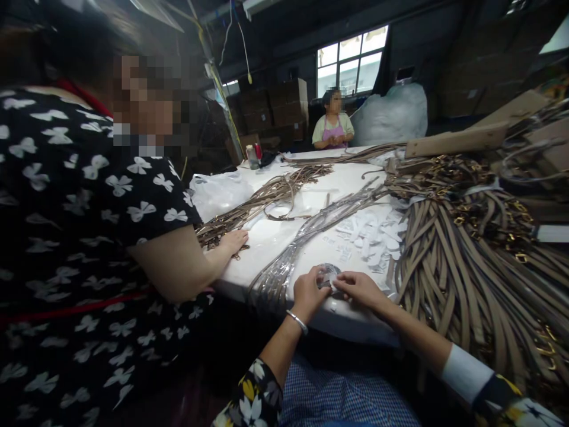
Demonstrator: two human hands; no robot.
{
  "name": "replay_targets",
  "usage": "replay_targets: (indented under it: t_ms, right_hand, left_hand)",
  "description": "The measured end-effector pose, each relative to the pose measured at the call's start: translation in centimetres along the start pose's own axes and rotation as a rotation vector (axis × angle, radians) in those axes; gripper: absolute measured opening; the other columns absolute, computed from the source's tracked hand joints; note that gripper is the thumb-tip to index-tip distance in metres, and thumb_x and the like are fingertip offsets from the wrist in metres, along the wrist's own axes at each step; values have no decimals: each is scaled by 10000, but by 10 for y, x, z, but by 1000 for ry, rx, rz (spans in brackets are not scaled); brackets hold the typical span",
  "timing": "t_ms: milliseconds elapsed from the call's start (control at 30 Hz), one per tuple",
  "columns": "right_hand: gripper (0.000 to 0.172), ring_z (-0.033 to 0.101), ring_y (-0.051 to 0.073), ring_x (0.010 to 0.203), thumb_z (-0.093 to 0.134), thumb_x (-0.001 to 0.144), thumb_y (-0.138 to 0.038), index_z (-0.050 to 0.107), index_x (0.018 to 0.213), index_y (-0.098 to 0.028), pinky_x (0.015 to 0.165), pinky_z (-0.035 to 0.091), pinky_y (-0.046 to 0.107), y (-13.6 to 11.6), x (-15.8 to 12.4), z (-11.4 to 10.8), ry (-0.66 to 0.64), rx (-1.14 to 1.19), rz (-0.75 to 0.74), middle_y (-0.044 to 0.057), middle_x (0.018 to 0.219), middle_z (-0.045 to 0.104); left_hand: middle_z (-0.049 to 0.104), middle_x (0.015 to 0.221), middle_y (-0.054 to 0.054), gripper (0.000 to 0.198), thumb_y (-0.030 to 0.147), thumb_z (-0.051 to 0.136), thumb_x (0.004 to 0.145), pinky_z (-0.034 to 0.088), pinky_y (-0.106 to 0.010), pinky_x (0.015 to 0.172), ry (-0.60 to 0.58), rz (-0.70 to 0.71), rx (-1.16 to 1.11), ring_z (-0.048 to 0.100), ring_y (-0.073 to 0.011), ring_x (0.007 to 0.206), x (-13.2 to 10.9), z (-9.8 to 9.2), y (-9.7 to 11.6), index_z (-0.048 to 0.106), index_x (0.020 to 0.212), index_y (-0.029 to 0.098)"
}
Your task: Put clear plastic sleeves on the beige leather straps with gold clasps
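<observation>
Near the front edge of the white table (306,237), my left hand (310,290) wears a silver bangle and is closed on a small coil in clear plastic (329,273). My right hand (355,289) pinches the right side of the same coil. Just left of my hands, straps in clear plastic sleeves (278,270) stretch away across the table. Behind my hands lie scattered white tags (373,237). A large pile of brown straps with gold buckles (448,255) hangs over the table edge at the right.
A person in a black-and-white patterned top (89,196) stands close on the left, one hand (233,242) on another strap bundle (267,196). Another person (333,127) is at the table's far end. A plastic bag (220,193) lies at the left.
</observation>
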State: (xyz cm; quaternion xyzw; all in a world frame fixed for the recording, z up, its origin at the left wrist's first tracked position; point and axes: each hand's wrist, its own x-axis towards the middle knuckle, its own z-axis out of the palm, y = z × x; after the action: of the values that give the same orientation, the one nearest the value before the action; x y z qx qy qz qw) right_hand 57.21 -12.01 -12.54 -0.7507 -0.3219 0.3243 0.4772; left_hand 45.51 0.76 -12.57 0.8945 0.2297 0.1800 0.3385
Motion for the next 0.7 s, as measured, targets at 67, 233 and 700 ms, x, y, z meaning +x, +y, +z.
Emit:
replay_targets:
  t_ms: [67,233,700]
  right_hand:
    - [350,438,98,408,598,738,-501,671,739,-158,432,339,216,-3,3,-3,-23,-25,12,-37,469,529]
    - [248,469,111,459,624,686,-403,672,635,-166,483,348,226,-5,14,-7,-46,-75,45,-29,467,545]
    - [290,413,104,416,649,668,-456,636,574,-182,450,314,233,-19,19,-7,-110,-68,63,-38,416,505]
  left_hand:
    - [746,914,4,409,216,740,689,493,-250,751,11,-6,7,699,-183,892,-1,0,1,602,1070,269]
    - [734,877,0,344,243,743,690,476,-253,714,31,-14,40,692,-193,866,-2,2,1,598,1002,254]
    - [707,866,11,252,257,714,733,443,-267,730,78,4,91,652,-202,866,-10,3,3,595,955,255]
